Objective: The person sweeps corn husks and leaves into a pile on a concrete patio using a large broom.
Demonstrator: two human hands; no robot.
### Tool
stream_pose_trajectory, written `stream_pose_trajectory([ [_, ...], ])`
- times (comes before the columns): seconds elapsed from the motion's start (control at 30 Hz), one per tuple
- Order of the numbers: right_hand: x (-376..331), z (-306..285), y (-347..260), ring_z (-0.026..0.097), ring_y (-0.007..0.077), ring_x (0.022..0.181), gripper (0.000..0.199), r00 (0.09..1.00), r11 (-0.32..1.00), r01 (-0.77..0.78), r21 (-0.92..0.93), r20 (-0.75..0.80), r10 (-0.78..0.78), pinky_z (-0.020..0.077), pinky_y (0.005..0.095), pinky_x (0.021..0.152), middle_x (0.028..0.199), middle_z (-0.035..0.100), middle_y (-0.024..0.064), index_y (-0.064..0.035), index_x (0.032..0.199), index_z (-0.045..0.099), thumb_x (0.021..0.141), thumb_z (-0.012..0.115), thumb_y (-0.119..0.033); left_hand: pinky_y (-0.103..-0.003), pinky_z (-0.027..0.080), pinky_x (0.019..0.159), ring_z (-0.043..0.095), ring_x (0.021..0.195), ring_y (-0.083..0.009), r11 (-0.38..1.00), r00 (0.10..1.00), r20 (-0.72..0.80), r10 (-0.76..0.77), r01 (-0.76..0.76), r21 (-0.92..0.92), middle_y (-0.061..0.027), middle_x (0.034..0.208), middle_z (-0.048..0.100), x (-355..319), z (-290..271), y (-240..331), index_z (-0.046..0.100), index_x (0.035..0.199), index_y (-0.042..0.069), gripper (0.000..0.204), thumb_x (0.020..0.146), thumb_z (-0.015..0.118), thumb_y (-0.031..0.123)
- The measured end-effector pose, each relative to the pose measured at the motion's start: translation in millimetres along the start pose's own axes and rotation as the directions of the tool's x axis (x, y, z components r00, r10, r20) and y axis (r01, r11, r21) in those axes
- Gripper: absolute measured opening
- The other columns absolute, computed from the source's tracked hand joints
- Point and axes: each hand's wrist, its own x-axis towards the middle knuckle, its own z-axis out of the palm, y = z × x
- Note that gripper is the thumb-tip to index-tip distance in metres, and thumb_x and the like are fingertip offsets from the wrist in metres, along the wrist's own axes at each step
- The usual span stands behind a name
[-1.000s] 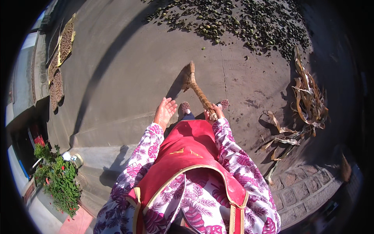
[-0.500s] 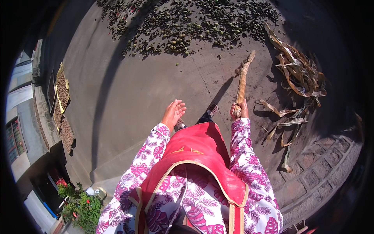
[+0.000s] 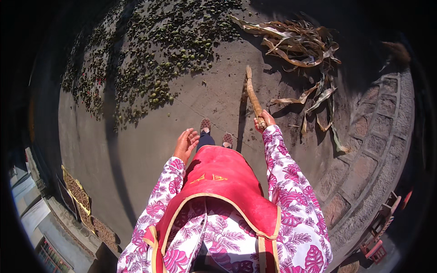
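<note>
My right hand (image 3: pixel 265 121) is closed around the lower end of a thick tan stick (image 3: pixel 253 96), ribbed like a bound stalk and frayed at its tip. The stick points away from me, clear of my body, and throws a long shadow on the ground. My left hand (image 3: pixel 185 143) is empty, fingers stretched out, beside the red apron (image 3: pixel 227 168) I wear. Beyond the stick, to the right, lies a heap of dry corn leaves (image 3: pixel 305 45). At the far left, many round green fruits and dark pieces (image 3: pixel 159 91) are spread over the concrete.
A curved stone-block edging (image 3: pixel 359 168) runs along the right. At the left, sheets of small brown pieces (image 3: pixel 77 191) lie by a low wall. My patterned shoes (image 3: pixel 205 125) stand on the ground ahead. A small red wooden seat (image 3: pixel 375 250) is at the lower right.
My view has turned to the right, so the fruits and the leaf heap now sit farther left. My feet have come into view. The stick stays in my right hand; my left hand stays empty.
</note>
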Motion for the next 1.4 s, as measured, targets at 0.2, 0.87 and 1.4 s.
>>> stream_pose_trajectory([
  [0.2, -64.3, -26.7, -10.5, 0.049, 0.0175, 0.046, 0.069, 0.962, 0.944, 0.268, 0.191, -0.109, -0.251, 0.0417, 0.0291, 0.038, 0.066, 0.051, 0.0138, -0.0212, 0.127, 0.010, 0.070, 0.043, -0.004, -0.026, 0.044, 0.065, 0.052, 0.078, -0.0167, 0.982, 0.990, 0.059, -0.130, 0.120, 0.149, -0.0068, 0.093, 0.051, 48.2, 3.5, 42.1, 0.045, 0.102, 0.006, 0.035, 0.079, 0.048, 0.031],
  [0.87, -22.5, -127.9, 11.9, 0.046, 0.0178, 0.047, 0.016, 0.859, 0.433, 0.334, 0.837, -0.459, 0.225, 0.0403, 0.0282, 0.039, 0.061, 0.046, 0.0067, -0.0050, 0.074, 0.042, 0.065, 0.053, -0.011, -0.025, 0.044, 0.061, 0.052, 0.075, -0.0171, 0.866, 0.955, 0.141, -0.263, 0.169, 0.472, -0.0081, 0.092, 0.050, 135.4, 207.3, 72.5, 0.043, 0.102, 0.004, 0.034, 0.078, 0.049, 0.026],
  [1.4, -13.0, -150.0, -204.5, 0.048, 0.0142, 0.045, 0.071, 0.900, 0.863, 0.429, 0.267, -0.200, -0.386, 0.0419, 0.0265, 0.039, 0.067, 0.051, 0.0097, -0.0154, 0.128, 0.011, 0.068, 0.045, -0.001, -0.027, 0.043, 0.067, 0.051, 0.078, -0.0172, 0.651, 0.915, 0.242, -0.322, 0.029, 0.758, -0.0107, 0.095, 0.050, 185.2, 425.0, 41.8, 0.044, 0.102, 0.003, 0.037, 0.076, 0.049, 0.029],
])
